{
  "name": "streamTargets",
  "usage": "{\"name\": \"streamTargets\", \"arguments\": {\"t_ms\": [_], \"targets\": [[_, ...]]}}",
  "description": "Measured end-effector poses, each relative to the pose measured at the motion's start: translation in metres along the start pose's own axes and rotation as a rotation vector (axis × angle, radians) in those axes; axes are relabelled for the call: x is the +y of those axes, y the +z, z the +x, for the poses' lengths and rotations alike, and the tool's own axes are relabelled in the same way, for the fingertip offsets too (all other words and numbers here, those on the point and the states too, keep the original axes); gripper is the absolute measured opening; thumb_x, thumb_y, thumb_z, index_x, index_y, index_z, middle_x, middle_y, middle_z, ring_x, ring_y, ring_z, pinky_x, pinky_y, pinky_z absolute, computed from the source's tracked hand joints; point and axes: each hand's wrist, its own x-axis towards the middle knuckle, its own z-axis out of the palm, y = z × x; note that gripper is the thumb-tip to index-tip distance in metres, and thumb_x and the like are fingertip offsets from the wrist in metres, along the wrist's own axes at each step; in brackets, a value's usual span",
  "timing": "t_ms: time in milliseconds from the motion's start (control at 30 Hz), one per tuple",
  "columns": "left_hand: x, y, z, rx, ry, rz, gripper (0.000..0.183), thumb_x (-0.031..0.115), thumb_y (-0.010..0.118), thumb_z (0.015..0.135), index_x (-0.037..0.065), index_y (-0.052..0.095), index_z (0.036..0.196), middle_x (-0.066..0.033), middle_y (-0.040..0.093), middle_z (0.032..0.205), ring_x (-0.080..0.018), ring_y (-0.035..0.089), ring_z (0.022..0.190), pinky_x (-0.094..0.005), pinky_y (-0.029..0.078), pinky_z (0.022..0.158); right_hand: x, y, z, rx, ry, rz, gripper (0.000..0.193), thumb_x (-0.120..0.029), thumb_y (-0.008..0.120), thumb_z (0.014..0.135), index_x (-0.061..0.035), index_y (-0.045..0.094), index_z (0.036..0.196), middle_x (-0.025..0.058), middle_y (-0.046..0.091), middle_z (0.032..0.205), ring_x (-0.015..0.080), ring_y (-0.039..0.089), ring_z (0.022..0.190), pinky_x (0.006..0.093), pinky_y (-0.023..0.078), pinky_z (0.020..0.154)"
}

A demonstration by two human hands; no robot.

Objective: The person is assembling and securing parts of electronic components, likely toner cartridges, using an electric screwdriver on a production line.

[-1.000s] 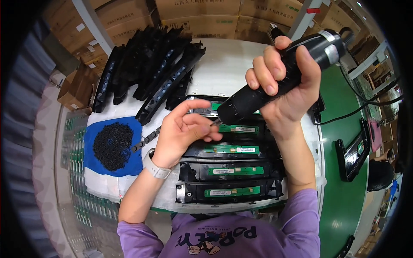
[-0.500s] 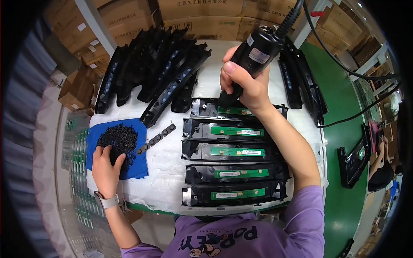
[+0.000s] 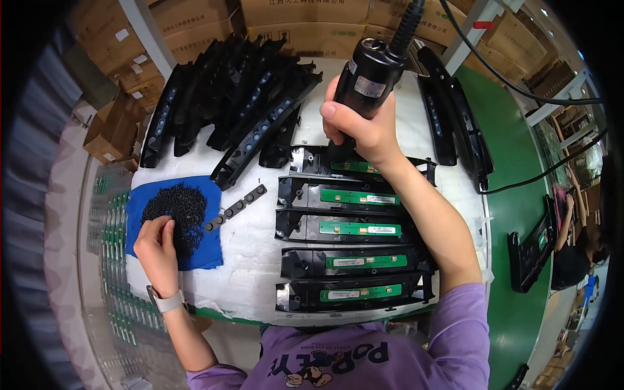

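Note:
My right hand (image 3: 367, 130) is wrapped round a black corded electric screwdriver (image 3: 369, 81). The tool's lower end is over the farthest of several black plastic housings (image 3: 302, 160), near the green circuit board (image 3: 354, 167) in it; its tip is hidden. On a blue cloth (image 3: 211, 257) at the left lies a heap of tiny black screws (image 3: 182, 208). My left hand (image 3: 158, 247) is at the heap's near left edge, thumb and fingers pinched together; what they hold is too small to make out. A dark rubber strip with round bumps (image 3: 235, 207) lies beside the cloth.
Black plastic housings are piled (image 3: 214, 97) at the back left, and more (image 3: 448, 117) stand at the right. A cable (image 3: 520, 96) hangs from the screwdriver across the right side. Another housing (image 3: 533, 247) lies on the green table (image 3: 504, 312). Cardboard boxes (image 3: 305, 39) line the back.
My left thumb and fingers have closed from a spread position at the screw heap. The screwdriver's upper end has tilted left in my right hand, while its lower end stays over the far housing.

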Motion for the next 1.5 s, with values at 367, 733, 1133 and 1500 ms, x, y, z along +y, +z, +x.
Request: {"name": "streamTargets", "arguments": {"t_ms": [367,733,1133,1500], "targets": [[0.044,0.029,0.012,-0.443,-0.429,-1.385,0.013,0.010,0.054,0.092,-0.001,0.059,0.098,-0.0042,0.059,0.079,-0.0063,0.045,0.059,-0.0176,0.036,0.051,-0.020,-0.006,-0.010,0.001,-0.032,0.057,0.020,-0.013,0.066,0.075,-0.0015,0.052,0.083,0.0045,0.051,0.055,0.0114,0.046,0.041,0.0239,0.037,0.042],[0.178,0.085,0.008,-1.111,-0.608,-1.733,0.015,0.016,0.046,0.097,0.001,0.051,0.096,-0.0050,0.052,0.084,-0.0089,0.045,0.069,-0.0218,0.043,0.064,-0.090,-0.033,-0.057,0.110,-0.216,0.567,0.023,-0.021,0.052,0.085,-0.0040,0.047,0.100,0.0045,0.045,0.058,0.0141,0.045,0.043,0.0307,0.042,0.050],[0.177,0.090,-0.007,-1.145,-0.528,-1.761,0.012,0.014,0.053,0.094,0.002,0.055,0.097,-0.0053,0.059,0.085,-0.0065,0.042,0.064,-0.0200,0.037,0.059,-0.080,-0.033,-0.063,0.016,-0.256,0.569,0.027,-0.021,0.055,0.083,-0.0036,0.045,0.101,0.0049,0.047,0.058,0.0133,0.044,0.043,0.0295,0.040,0.048],[0.169,0.088,-0.011,-1.183,-0.605,-1.863,0.011,0.012,0.053,0.094,0.002,0.055,0.098,-0.0052,0.059,0.086,-0.0067,0.044,0.063,-0.0199,0.038,0.059,-0.077,-0.022,-0.067,0.166,-0.214,0.604,0.022,-0.020,0.051,0.087,-0.0045,0.047,0.101,0.0052,0.047,0.059,0.0146,0.045,0.044,0.0318,0.043,0.050]]}}
